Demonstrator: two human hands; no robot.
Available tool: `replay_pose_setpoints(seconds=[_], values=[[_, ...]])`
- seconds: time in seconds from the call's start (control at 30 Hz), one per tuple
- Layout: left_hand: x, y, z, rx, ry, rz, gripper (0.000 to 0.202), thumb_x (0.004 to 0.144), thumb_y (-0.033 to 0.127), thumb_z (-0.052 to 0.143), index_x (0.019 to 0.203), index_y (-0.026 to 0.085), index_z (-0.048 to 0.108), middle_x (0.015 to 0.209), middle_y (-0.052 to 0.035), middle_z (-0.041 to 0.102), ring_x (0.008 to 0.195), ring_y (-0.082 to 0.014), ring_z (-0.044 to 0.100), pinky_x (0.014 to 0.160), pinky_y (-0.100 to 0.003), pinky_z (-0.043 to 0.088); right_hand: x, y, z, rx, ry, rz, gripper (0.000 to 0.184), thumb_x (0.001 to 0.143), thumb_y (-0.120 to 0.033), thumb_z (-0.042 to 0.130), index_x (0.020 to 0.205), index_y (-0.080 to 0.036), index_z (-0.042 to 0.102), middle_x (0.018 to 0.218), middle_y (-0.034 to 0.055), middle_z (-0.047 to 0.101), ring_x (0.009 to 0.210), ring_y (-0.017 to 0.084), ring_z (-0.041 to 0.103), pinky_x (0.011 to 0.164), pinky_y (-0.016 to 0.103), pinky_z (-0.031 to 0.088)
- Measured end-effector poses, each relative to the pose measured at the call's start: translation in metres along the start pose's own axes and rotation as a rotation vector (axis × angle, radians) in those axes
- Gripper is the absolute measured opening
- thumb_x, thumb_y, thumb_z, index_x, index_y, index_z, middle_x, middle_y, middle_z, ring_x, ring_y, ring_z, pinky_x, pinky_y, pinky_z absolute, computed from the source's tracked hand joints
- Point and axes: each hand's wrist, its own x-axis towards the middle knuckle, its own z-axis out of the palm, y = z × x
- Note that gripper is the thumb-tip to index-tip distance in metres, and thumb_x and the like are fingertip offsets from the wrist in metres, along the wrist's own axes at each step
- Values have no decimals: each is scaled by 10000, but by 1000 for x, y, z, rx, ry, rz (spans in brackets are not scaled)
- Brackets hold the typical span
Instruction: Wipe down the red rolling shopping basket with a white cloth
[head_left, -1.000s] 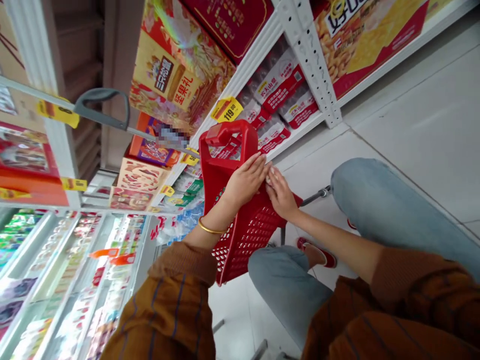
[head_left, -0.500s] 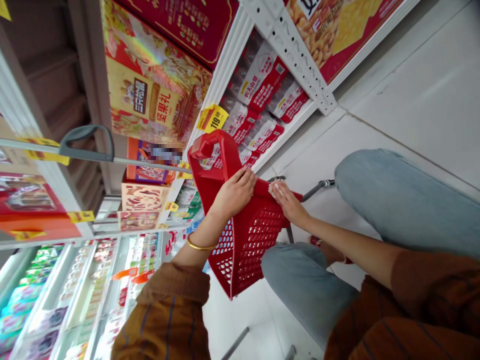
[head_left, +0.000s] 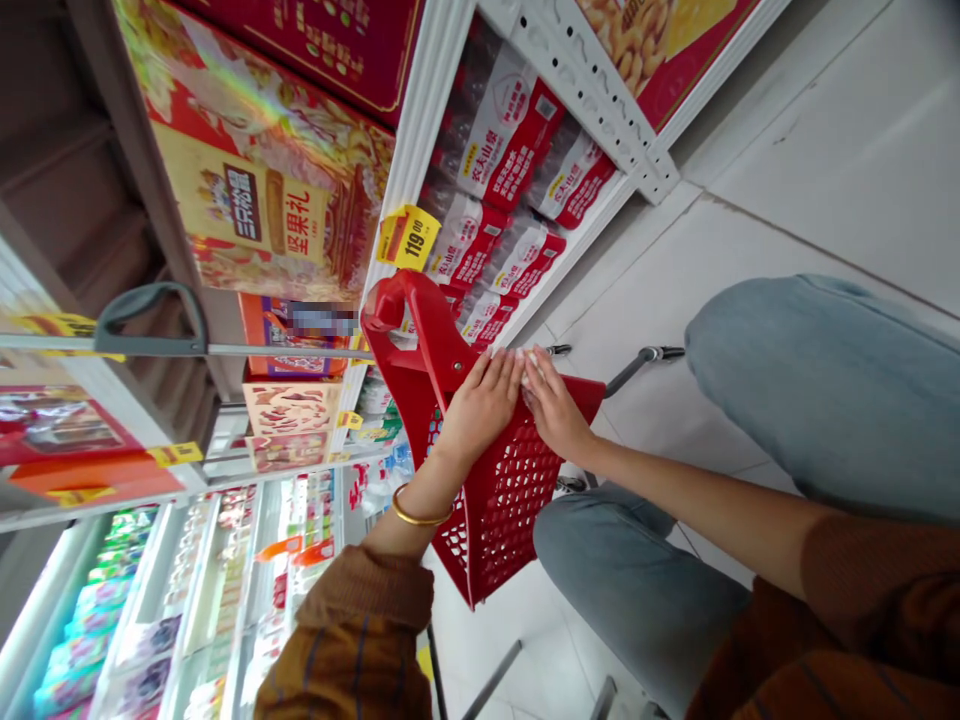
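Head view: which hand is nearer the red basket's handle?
Left hand: nearer, on the basket at the lower end of the handle. Right hand: farther from the handle, beside the left hand, at the basket's edge.

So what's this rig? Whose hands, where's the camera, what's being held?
No machine here: those are a person's two bare hands. The only view comes from one camera worn on their head, looking forward and down, so the shot looks tilted. The left hand, with a gold bangle at the wrist, and the right hand are both on a red plastic shopping basket. Behind it stands white metal shelving holding packs of bottled water and boxed nut gift sets. The person's jeans-covered knee shows at right, against the tiled floor.
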Motion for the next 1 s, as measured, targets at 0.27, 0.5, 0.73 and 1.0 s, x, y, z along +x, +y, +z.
replay_pose_setpoints(seconds=[0.27,0.5,0.73,1.0], values=[[3,-8,6,-18,-48,19,440,958,111,317,1357,24,479,1369,-215,535,1305,-283,485,1138,-467,329,-25,30,11,-88,-64,-53,672,973,-77,266,1521,-329,-29,1620,-2,53,1484,251,42,1180,552,253],[5,-10,11,4,-51,37,430,955,107,326,1337,1,493,1362,-226,535,1289,-314,497,1122,-484,358,-41,55,10,-137,-105,-43,661,981,-94,290,1523,-316,-15,1615,31,102,1479,255,84,1175,541,276],[5,-12,8,-42,-92,36,438,954,103,323,1353,7,475,1382,-236,513,1321,-296,466,1137,-487,337,-53,74,3,-152,-137,-95,682,961,-38,285,1526,-288,-4,1607,66,140,1478,257,83,1166,564,275],[6,-12,7,-59,-113,30,432,949,98,348,1352,15,481,1403,-252,482,1334,-295,452,1148,-486,324,-60,78,0,-98,-115,-10,658,972,-65,284,1524,-312,27,1601,65,170,1478,249,82,1163,567,270]])
